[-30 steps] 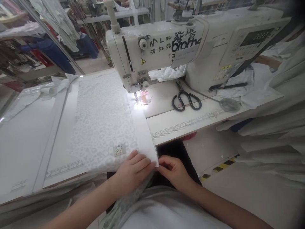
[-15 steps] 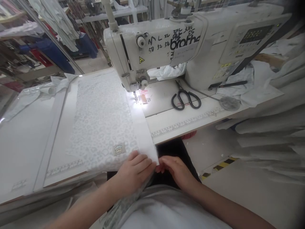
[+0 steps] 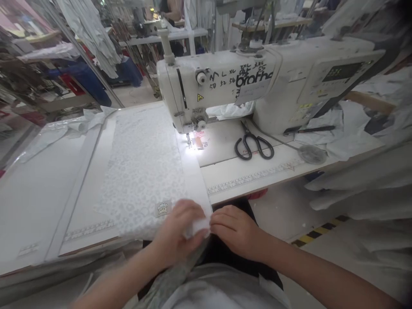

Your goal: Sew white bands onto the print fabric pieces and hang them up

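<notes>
Head camera shows your left hand [image 3: 178,234] and right hand [image 3: 234,229] meeting at the near right corner of the pale grey leopard-print fabric panel [image 3: 141,171], which lies flat on the white bench [image 3: 244,180] and runs from its near edge up to the needle of the cream industrial sewing machine [image 3: 257,86]. Your left grip is closed, pinching that white corner edge between thumb and fingers; your right grip looks curled against the same corner, but whether it pinches cloth cannot be told. A small beige label [image 3: 163,208] sits on the panel just left of your left hand. Black-handled scissors [image 3: 253,145] lie on the bench, well apart to the right. If you tug the corner sideways, the layers could shift and the edge reach the needle misaligned.
</notes>
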`<state>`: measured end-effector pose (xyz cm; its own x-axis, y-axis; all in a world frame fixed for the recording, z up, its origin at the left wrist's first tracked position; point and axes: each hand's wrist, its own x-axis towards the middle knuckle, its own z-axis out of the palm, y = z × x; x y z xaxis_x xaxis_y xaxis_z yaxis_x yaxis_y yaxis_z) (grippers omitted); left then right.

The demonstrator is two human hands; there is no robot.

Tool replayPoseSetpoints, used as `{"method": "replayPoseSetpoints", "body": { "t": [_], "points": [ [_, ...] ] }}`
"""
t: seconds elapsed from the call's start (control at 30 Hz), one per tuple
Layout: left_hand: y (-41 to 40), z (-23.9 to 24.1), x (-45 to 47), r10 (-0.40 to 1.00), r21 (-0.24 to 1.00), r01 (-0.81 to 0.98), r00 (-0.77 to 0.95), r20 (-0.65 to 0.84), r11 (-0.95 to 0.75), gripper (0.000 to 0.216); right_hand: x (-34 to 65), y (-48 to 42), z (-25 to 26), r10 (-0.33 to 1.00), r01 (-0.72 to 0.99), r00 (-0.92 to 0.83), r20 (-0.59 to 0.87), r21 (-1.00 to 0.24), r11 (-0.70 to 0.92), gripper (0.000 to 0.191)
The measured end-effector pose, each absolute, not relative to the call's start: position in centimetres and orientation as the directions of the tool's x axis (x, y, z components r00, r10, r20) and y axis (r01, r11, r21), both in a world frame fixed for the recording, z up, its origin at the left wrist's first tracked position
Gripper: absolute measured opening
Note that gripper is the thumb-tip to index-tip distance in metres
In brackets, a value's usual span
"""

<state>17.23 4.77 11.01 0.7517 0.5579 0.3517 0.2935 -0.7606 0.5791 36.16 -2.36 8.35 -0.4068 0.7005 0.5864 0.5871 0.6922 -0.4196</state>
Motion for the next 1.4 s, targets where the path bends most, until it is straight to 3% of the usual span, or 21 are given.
{"method": "replayPoseSetpoints", "body": {
  "t": [0.07,0.13,0.3,0.43,0.77,1.0,1.4],
  "points": [
    [6.8,11.4,16.7,0.692,0.649,0.399,0.665,0.281,-0.648,0.016,36.1,-2.0,8.5,0.692,0.590,-0.428,0.581,-0.399,0.701,0.019],
    [8.6,11.5,16.0,0.736,0.614,0.498,0.643,0.214,-0.613,0.023,35.9,-1.9,8.9,0.693,0.577,-0.443,0.569,-0.411,0.706,0.019],
    [9.4,11.4,15.2,0.625,0.395,0.555,0.778,0.064,-0.732,0.039,35.4,-1.9,10.0,0.712,0.535,-0.460,0.531,-0.474,0.699,0.021],
    [8.9,11.4,15.2,0.601,0.316,0.570,0.799,-0.002,-0.758,0.046,35.1,-1.4,9.9,0.723,0.531,-0.477,0.499,-0.491,0.690,0.023],
    [13.7,11.5,15.3,0.552,0.279,0.532,0.834,-0.006,-0.800,0.050,35.3,3.0,10.3,0.751,0.572,-0.462,0.472,-0.489,0.658,0.025],
    [13.4,10.6,16.4,0.652,0.393,0.589,0.757,0.037,-0.706,0.037,35.8,6.2,10.3,0.765,0.593,-0.476,0.434,-0.483,0.644,0.027],
    [20.0,11.0,16.6,0.552,0.340,0.509,0.833,0.036,-0.791,0.049,36.8,11.5,9.8,0.751,0.631,-0.465,0.468,-0.421,0.652,0.023]
  ]
}}
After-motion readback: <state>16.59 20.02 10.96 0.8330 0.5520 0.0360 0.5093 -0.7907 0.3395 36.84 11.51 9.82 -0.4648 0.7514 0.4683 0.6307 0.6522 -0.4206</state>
